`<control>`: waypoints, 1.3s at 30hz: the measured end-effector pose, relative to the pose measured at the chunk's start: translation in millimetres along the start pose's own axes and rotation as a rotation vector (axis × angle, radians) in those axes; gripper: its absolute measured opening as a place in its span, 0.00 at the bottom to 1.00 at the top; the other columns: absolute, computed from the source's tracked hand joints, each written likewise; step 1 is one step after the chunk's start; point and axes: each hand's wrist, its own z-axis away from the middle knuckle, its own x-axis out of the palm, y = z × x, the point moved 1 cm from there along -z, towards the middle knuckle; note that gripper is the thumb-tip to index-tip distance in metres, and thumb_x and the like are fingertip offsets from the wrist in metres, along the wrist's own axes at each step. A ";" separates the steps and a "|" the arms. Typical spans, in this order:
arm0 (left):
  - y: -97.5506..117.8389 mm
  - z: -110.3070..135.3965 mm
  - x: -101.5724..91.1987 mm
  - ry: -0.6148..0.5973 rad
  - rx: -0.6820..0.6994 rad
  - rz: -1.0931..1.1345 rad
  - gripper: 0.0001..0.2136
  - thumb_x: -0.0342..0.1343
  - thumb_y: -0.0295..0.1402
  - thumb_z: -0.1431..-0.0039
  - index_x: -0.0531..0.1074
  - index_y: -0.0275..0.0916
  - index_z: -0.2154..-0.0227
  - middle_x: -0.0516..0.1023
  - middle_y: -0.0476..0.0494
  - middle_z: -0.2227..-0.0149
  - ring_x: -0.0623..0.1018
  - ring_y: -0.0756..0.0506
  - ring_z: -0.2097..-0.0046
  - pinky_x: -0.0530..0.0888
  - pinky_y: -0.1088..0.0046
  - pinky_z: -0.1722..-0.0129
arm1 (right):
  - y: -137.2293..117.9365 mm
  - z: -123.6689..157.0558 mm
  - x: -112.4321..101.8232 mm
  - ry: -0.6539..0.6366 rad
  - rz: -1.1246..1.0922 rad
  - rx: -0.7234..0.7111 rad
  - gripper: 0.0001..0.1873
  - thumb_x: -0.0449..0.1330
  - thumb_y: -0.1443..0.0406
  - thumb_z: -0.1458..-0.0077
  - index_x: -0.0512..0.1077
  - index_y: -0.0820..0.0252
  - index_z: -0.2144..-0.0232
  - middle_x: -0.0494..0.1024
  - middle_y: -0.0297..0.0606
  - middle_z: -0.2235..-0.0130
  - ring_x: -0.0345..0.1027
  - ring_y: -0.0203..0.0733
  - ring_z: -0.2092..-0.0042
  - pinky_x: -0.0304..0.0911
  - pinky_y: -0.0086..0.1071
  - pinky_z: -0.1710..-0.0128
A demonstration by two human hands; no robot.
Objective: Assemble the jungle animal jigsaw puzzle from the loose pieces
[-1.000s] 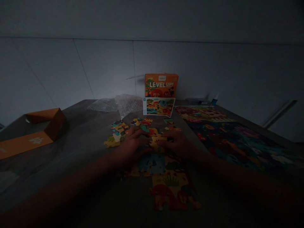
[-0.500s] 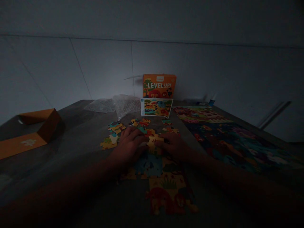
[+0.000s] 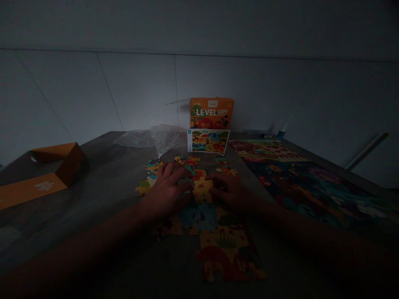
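Between my hands is a yellow jigsaw puzzle piece (image 3: 203, 189) with small plant marks, just above the blue elephant part (image 3: 199, 216) of a partly joined puzzle. My left hand (image 3: 166, 187) is curled, its thumb and index fingertips at the piece's left edge. On the other side, my right hand (image 3: 232, 191) has its thumb and fingers closed at the right edge. Nearer to me, the joined part shows a red lion (image 3: 215, 261). Loose puzzle pieces (image 3: 152, 165) lie beyond and beside my left hand, and a few more pieces (image 3: 227, 170) lie past my right.
An orange "LEVEL UP!" box (image 3: 212, 112) stands against the wall with a picture card (image 3: 208, 141) before it. Clear plastic wrap (image 3: 166, 139) lies left of them. An open orange box part (image 3: 40, 185) sits far left; a dark assembled puzzle (image 3: 305, 189) covers the right.
The view has shifted slightly, so things sit a little further right. My right thumb has slid off the yellow piece's face to its right edge. More of the piece now shows.
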 end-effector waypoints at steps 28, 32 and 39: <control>-1.8 0.6 -1.6 -0.053 0.027 0.159 0.08 0.57 0.31 0.43 0.76 0.43 0.61 0.80 0.48 0.51 0.71 0.38 0.44 0.42 0.45 0.36 | -2.5 0.5 2.3 0.031 0.024 -0.026 0.18 0.61 0.62 0.49 0.75 0.64 0.56 0.79 0.39 0.68 0.72 0.40 0.67 0.67 0.33 0.67; -10.6 -0.4 -5.6 -0.042 0.003 0.095 0.06 0.55 0.32 0.41 0.75 0.42 0.63 0.81 0.47 0.55 0.71 0.38 0.44 0.44 0.44 0.37 | -1.4 0.4 2.7 0.031 0.034 -0.041 0.16 0.60 0.61 0.47 0.76 0.64 0.58 0.78 0.39 0.68 0.71 0.40 0.67 0.65 0.32 0.68; -47.8 1.2 -6.1 -0.016 -0.376 -0.132 0.09 0.53 0.32 0.43 0.77 0.39 0.63 0.81 0.39 0.59 0.74 0.33 0.49 0.54 0.36 0.44 | -3.9 2.1 0.7 -0.010 0.092 -0.044 0.13 0.56 0.62 0.42 0.77 0.62 0.60 0.78 0.38 0.69 0.70 0.38 0.69 0.63 0.30 0.69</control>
